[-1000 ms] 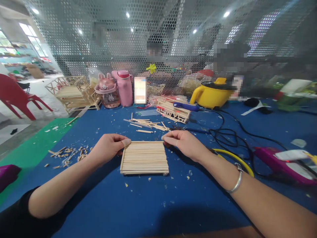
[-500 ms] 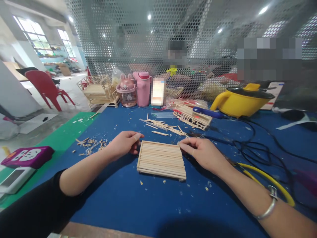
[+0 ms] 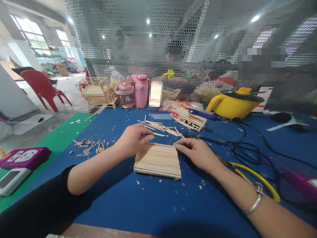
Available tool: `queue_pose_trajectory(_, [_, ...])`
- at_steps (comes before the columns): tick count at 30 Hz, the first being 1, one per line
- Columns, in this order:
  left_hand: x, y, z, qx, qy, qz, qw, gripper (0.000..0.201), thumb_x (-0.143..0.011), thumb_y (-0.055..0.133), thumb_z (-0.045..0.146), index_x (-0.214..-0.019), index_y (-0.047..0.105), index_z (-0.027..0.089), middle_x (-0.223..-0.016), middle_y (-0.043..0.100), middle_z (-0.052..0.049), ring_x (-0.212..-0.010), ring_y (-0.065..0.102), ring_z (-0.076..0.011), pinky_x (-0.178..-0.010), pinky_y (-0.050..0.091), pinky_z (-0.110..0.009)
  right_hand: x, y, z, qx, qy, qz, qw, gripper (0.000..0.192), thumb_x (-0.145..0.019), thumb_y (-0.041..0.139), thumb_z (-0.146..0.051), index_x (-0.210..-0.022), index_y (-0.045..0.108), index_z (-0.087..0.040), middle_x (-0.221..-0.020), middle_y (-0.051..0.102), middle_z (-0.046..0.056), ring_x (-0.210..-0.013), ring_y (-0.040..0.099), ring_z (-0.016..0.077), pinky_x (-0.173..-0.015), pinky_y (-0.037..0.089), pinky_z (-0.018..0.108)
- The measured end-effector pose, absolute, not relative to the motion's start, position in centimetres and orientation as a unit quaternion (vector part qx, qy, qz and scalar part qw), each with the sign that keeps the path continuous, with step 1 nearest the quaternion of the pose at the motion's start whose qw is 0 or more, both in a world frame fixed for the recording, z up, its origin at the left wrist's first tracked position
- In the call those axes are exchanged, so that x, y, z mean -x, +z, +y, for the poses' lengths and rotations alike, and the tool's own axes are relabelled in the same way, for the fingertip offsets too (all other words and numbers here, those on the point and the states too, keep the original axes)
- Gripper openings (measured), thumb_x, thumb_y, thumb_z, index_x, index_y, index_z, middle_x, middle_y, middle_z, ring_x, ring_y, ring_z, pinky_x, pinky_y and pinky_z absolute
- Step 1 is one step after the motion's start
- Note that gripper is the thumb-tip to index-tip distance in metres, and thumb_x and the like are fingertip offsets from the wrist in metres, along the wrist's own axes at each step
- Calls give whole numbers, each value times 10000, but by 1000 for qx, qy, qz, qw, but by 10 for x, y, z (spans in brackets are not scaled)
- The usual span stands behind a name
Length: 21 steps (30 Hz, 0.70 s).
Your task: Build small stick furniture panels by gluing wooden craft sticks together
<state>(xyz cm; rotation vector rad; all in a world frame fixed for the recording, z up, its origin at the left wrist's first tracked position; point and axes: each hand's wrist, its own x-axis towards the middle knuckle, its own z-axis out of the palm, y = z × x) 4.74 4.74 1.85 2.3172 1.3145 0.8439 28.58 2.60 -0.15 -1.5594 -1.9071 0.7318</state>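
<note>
A small panel of pale wooden sticks [image 3: 157, 160], laid side by side with a stick frame along its edges, lies on the blue table mat. My right hand [image 3: 195, 152] pinches its far right corner between thumb and fingers. Over the far left corner hovers my left hand [image 3: 132, 138], fingers stretched rightward and slightly apart, with nothing visible in them; its shadow falls on the panel. Just beyond the fingertips is a loose pile of thin sticks [image 3: 160, 127]. Short cut stick pieces [image 3: 91, 147] are scattered left of my left forearm.
A stick-built model [image 3: 188, 117] and a blue-handled tool [image 3: 203, 114] lie at the back, near a yellow pot [image 3: 235, 104]. Black cables [image 3: 242, 145] and a yellow hoop-like handle [image 3: 262, 181] are at right. Pink bottles [image 3: 141, 91] stand behind; a purple power strip [image 3: 24, 157] sits left.
My left hand has moved right, from beside the panel to above its far left corner, near the loose sticks. My right hand stays at the far right corner. The view has shifted slightly.
</note>
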Motion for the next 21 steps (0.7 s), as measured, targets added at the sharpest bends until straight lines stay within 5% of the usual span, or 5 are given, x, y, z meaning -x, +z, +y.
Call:
queue_pose_trajectory(4, [-79,25,47,-894,162,410,78,282,-804,495,144,-967,723,177,-926,683,-92,-942,591,-235,-829,451,-336,-285,1,24,578,275,-714,283,245,-791,540,-364,-799,702,-180,-800,724,18,-754,636,182,-703,471,276])
queue_pose_trajectory(11, [-100,22,52,-903,129,402,83,306,-737,490,98,-871,750,187,-835,724,-88,-796,636,-231,-721,462,-320,-282,-2,23,573,267,-719,290,228,-781,539,-339,-792,704,-182,-771,720,20,-732,631,176,-671,472,276])
queue_pose_trajectory(17, [-97,19,53,-903,134,396,95,360,-712,452,74,-867,751,202,-842,741,-59,-768,641,-203,-701,455,-294,-312,22,24,609,172,-682,365,328,-810,497,-329,-1074,619,-178,-807,727,35,-722,654,180,-686,476,293])
queue_pose_trajectory(21, [-97,17,53,-900,137,400,102,344,-720,453,94,-860,751,192,-850,739,-63,-787,644,-207,-715,450,-292,-350,41,26,676,22,-687,264,207,-774,530,-364,-798,681,-225,-810,725,29,-732,642,216,-678,447,315])
